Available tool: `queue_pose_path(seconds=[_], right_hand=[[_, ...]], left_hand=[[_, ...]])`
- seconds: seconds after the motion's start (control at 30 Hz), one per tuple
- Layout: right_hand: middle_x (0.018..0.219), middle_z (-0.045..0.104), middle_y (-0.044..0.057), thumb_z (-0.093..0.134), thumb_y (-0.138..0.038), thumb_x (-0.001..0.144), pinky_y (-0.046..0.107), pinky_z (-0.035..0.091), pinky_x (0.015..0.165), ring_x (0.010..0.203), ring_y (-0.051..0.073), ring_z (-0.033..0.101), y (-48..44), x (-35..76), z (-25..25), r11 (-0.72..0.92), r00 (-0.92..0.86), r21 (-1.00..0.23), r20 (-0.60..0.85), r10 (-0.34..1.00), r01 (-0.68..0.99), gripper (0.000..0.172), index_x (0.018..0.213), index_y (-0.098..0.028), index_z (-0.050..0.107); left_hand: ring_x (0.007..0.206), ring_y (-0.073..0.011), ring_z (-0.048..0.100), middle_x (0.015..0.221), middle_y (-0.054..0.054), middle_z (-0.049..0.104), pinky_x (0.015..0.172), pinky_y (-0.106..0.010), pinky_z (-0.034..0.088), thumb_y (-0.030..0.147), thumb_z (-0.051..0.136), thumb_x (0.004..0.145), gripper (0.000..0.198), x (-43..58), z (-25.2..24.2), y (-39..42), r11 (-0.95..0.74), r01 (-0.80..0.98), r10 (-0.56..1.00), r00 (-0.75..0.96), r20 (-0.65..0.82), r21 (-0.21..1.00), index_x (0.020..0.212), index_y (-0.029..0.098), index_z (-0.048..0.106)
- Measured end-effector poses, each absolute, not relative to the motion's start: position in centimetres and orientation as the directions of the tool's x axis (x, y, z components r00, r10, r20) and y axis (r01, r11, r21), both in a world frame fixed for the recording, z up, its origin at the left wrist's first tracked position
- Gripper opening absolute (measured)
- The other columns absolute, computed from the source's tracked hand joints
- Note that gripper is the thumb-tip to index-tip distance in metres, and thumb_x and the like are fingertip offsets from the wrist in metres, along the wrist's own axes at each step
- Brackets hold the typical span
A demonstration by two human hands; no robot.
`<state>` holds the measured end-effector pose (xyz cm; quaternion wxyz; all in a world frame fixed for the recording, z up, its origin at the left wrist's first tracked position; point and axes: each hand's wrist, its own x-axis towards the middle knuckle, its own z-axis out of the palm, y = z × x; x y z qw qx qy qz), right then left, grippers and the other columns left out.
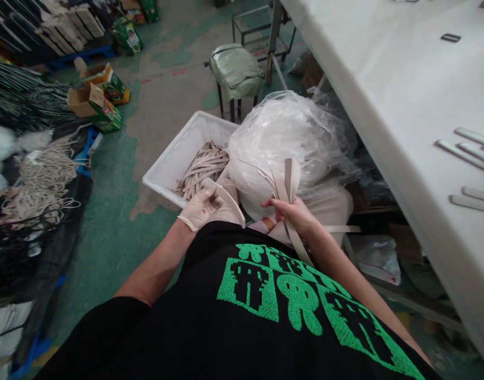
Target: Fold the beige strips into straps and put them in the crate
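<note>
My left hand (202,207), in a pale glove with a small red mark, is closed on one end of a light strip (230,203) that curves down to the right. My bare right hand (291,212) is wrapped round a bunch of flat beige strips (288,182); their ends fan out above the fist and one long tail hangs below it. Just beyond my left hand, a white plastic bin (162,179) holds a heap of beige strips (204,168). A big clear plastic bag (281,132) with white contents bulges behind my right hand.
A white table (368,68) runs along the right, with metal-like bars (469,158) on it. A stool with a green wrapped cushion (236,71) stands beyond the bin. Bundled cords (47,169) and open cartons (93,108) lie on the left; shelves with bags sit under the table.
</note>
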<state>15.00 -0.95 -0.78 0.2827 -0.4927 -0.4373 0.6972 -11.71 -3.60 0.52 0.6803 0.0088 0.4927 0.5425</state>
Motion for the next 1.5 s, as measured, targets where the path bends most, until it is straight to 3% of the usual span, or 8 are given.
queue_pose_path(seconds=[0.2,0.37,0.67,0.83,1.0,1.17,1.3,1.5], right_hand=[[0.063,0.061,-0.001,0.082,-0.044,0.064,0.027,0.043,0.053,0.057,0.013,0.051,-1.7,13.8,1.3,-0.282,-0.495,-0.954,-0.295,0.817,0.104,0.034,0.079,-0.017,0.069],[0.066,0.059,-0.003,0.074,-0.033,0.069,0.027,0.044,0.06,0.063,0.014,0.053,-2.2,12.9,0.7,-0.088,-0.487,-0.963,-0.207,0.848,0.256,0.019,0.071,-0.019,0.062],[0.068,0.065,0.001,0.069,-0.037,0.07,0.026,0.042,0.052,0.052,0.011,0.048,-1.7,11.6,-0.4,-0.275,-0.338,-0.957,-0.288,0.896,0.088,0.024,0.082,-0.016,0.071],[0.091,0.074,0.004,0.074,-0.036,0.069,0.024,0.044,0.051,0.06,0.013,0.055,-2.6,12.7,0.3,-0.207,-0.481,-0.978,-0.195,0.855,0.027,0.035,0.101,-0.021,0.074],[0.079,0.071,0.003,0.076,-0.04,0.071,0.026,0.043,0.052,0.056,0.012,0.052,-2.3,11.5,-0.4,-0.114,-0.446,-0.992,-0.13,0.886,0.061,0.023,0.085,-0.02,0.075],[0.054,0.056,-0.001,0.081,-0.046,0.065,0.028,0.038,0.046,0.047,0.012,0.045,-2.3,11.2,-0.1,-0.221,-0.29,-0.974,-0.224,0.93,0.044,0.03,0.061,-0.021,0.063],[0.05,0.051,-0.001,0.082,-0.053,0.066,0.03,0.04,0.046,0.046,0.013,0.046,-2.8,13.3,2.2,-0.322,-0.335,-0.944,-0.282,0.899,-0.069,0.039,0.059,-0.022,0.059],[0.043,0.046,-0.004,0.085,-0.059,0.059,0.031,0.037,0.043,0.039,0.012,0.038,-3.4,16.1,3.8,-0.404,-0.396,-0.9,-0.316,0.862,-0.161,0.044,0.07,-0.022,0.065]], left_hand=[[0.055,-0.008,0.061,0.065,0.004,0.067,0.058,-0.02,0.054,0.016,0.087,0.068,0.025,-9.3,-1.2,-4.3,0.412,-0.655,0.777,-0.111,-0.619,0.634,0.076,0.016,0.064],[0.057,-0.0082,0.061,0.067,0.003,0.067,0.061,-0.021,0.053,0.023,0.09,0.065,0.029,-8.2,-1.5,-4.9,0.496,-0.618,0.769,-0.014,-0.64,0.61,0.078,0.016,0.065],[0.055,-0.0089,0.057,0.063,0.0,0.061,0.065,-0.025,0.054,0.021,0.079,0.08,0.016,-5.9,-0.6,-6.2,0.633,-0.627,0.681,0.172,-0.712,0.454,0.078,0.013,0.065],[0.05,-0.0066,0.05,0.058,0.003,0.054,0.062,-0.023,0.052,0.021,0.073,0.085,0.014,-6.5,-0.3,-6.2,0.666,-0.648,0.649,0.26,-0.715,0.368,0.078,0.013,0.065],[0.055,-0.0098,0.054,0.061,0.0,0.059,0.069,-0.027,0.052,0.022,0.07,0.083,0.01,-6.1,-0.4,-6.3,0.708,-0.622,0.658,0.408,-0.633,0.334,0.088,0.013,0.071],[0.068,-0.0208,0.068,0.079,-0.012,0.072,0.077,-0.038,0.056,0.046,0.058,0.091,0.038,-6.9,-2.4,-6.0,0.804,-0.533,0.567,0.554,-0.61,0.263,0.095,0.01,0.07],[0.071,-0.0235,0.072,0.084,-0.017,0.074,0.072,-0.036,0.059,0.051,0.05,0.096,0.051,-9.1,-5.5,-3.7,0.651,-0.733,0.553,0.28,-0.785,0.198,0.107,0.005,0.068],[0.054,-0.009,0.064,0.061,-0.001,0.065,0.066,-0.017,0.054,0.023,0.036,0.104,0.033,-15.0,-6.4,1.8,0.177,-0.886,0.569,-0.263,-0.779,0.428,0.113,0.01,0.065]])
